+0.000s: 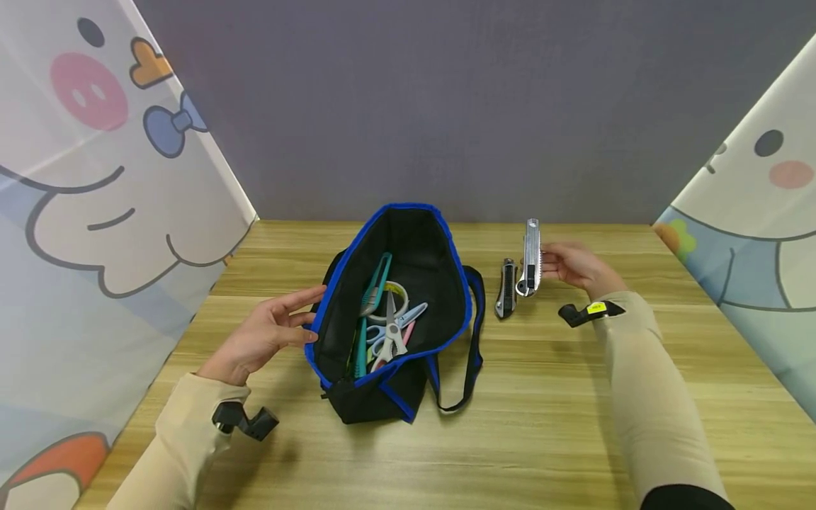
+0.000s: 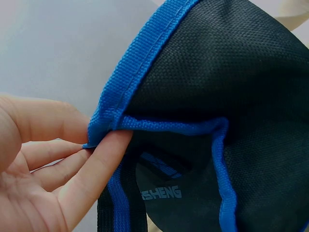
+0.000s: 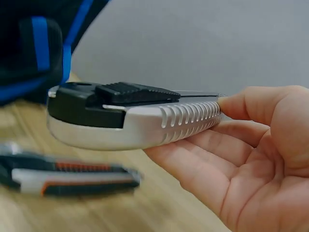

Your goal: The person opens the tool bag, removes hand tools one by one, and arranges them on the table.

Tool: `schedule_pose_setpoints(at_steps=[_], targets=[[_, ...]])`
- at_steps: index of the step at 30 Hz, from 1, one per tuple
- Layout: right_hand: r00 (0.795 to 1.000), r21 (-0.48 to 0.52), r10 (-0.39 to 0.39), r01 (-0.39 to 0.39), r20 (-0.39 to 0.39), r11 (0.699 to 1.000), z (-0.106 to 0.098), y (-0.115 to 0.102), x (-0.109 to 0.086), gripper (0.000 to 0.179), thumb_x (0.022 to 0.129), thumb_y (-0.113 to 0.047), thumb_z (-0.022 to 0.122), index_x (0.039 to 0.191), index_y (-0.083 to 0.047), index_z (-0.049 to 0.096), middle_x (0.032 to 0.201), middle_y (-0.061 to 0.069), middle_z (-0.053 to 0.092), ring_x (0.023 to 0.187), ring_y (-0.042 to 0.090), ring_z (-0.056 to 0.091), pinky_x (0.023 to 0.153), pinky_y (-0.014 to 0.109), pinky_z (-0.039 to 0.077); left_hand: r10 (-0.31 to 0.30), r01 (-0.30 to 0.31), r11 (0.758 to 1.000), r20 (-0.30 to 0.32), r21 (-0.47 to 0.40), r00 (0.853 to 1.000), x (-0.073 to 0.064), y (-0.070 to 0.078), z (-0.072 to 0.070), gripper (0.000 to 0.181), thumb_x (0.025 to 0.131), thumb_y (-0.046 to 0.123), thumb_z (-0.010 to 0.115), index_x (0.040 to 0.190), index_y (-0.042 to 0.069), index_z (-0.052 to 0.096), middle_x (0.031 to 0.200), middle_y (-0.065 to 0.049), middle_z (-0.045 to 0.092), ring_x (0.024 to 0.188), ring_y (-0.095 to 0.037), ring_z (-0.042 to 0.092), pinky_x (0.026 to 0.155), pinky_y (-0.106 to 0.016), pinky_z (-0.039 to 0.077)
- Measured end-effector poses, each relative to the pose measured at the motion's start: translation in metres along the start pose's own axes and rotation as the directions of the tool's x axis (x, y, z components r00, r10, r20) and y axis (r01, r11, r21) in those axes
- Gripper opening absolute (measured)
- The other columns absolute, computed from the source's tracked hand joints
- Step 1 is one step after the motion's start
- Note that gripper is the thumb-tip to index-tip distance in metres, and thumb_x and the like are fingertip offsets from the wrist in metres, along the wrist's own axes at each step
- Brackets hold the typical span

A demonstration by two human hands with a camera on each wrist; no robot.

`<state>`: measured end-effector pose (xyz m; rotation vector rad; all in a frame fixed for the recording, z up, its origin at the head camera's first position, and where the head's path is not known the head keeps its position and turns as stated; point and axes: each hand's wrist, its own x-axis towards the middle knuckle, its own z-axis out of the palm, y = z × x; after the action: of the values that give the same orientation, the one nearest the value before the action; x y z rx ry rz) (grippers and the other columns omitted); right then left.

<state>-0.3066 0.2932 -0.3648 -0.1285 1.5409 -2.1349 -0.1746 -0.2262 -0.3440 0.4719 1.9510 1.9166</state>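
Two pinches
Left fingers (image 2: 101, 162) on the bag edge (image 2: 120, 82); right fingers (image 3: 256, 104) on a silver knife (image 3: 145, 123); second knife (image 1: 506, 290) left of these, surface (image 1: 727, 382) stretching right.

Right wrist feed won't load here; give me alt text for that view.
A right hand holds a silver utility knife with a black slider between thumb and fingers. Below, a blurred second knife with orange trim lies on a wood-grain table; part of a blue-trimmed black bag shows at upper left.

The black, blue-trimmed bag (image 1: 426, 248) is gaping open — the silver utility knife (image 1: 532, 253) is hovering at its two o'clock.
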Motion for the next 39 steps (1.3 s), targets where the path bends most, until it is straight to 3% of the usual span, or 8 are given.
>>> schedule_pose_setpoints(at_steps=[10, 16, 27, 34, 39], targets=[[0.994, -0.006, 0.092, -0.092, -0.063, 0.996, -0.033, 0.026, -0.006, 0.038, 0.100, -0.007, 0.025, 0.091, -0.004, 0.062, 0.086, 0.012, 0.068, 0.079, 0.022, 0.066, 0.072, 0.032, 0.053, 0.010, -0.010, 1.000, 0.016, -0.002, 1.000, 0.001, -0.001, 0.000, 0.072, 0.079, -0.009, 0.061, 0.143, 0.002, 0.029, 0.145, -0.010, 0.027, 0.105, -0.016, 0.053, 0.074, -0.029, 0.052], [0.984, -0.054, 0.149, -0.155, -0.100, 0.986, -0.036, 0.037, -0.004, 0.036, 0.101, -0.009, 0.026, 0.090, -0.005, 0.060, 0.082, 0.009, 0.067, 0.076, 0.018, 0.066, 0.071, 0.030, 0.053, 0.021, -0.021, 1.000, 0.019, -0.014, 1.000, 0.001, -0.001, 0.000, 0.072, 0.079, -0.010, 0.062, 0.142, 0.001, 0.029, 0.144, -0.008, 0.030, 0.104, -0.016, 0.053, 0.074, -0.029, 0.052], [0.967, -0.154, 0.153, -0.187, -0.205, 0.970, -0.029, 0.036, 0.000, 0.021, 0.099, -0.013, 0.036, 0.096, -0.006, 0.055, 0.080, 0.007, 0.065, 0.071, 0.015, 0.064, 0.068, 0.027, 0.053, 0.014, -0.014, 1.000, 0.007, -0.010, 1.000, -0.001, 0.000, 0.000, 0.073, 0.079, -0.010, 0.063, 0.142, 0.001, 0.029, 0.144, -0.008, 0.029, 0.105, -0.015, 0.054, 0.076, -0.029, 0.052], [0.951, -0.277, 0.165, -0.237, -0.261, 0.931, -0.022, 0.034, 0.004, 0.019, 0.098, -0.015, 0.038, 0.107, -0.002, 0.047, 0.082, 0.003, 0.061, 0.071, 0.012, 0.061, 0.066, 0.026, 0.053, 0.011, -0.011, 1.000, 0.003, -0.010, 1.000, -0.002, 0.000, 0.000, 0.073, 0.079, -0.009, 0.063, 0.142, 0.001, 0.029, 0.144, -0.009, 0.029, 0.105, -0.017, 0.053, 0.075, -0.029, 0.052], [0.948, -0.349, 0.191, -0.274, -0.254, 0.896, -0.021, 0.032, 0.008, 0.030, 0.098, -0.016, 0.038, 0.118, 0.005, 0.043, 0.081, 0.001, 0.060, 0.072, 0.011, 0.062, 0.069, 0.026, 0.053, 0.001, -0.001, 1.000, 0.001, -0.005, 1.000, -0.001, 0.000, 0.000, 0.073, 0.079, -0.009, 0.063, 0.143, 0.002, 0.029, 0.145, -0.012, 0.026, 0.105, -0.017, 0.053, 0.075, -0.030, 0.052]])
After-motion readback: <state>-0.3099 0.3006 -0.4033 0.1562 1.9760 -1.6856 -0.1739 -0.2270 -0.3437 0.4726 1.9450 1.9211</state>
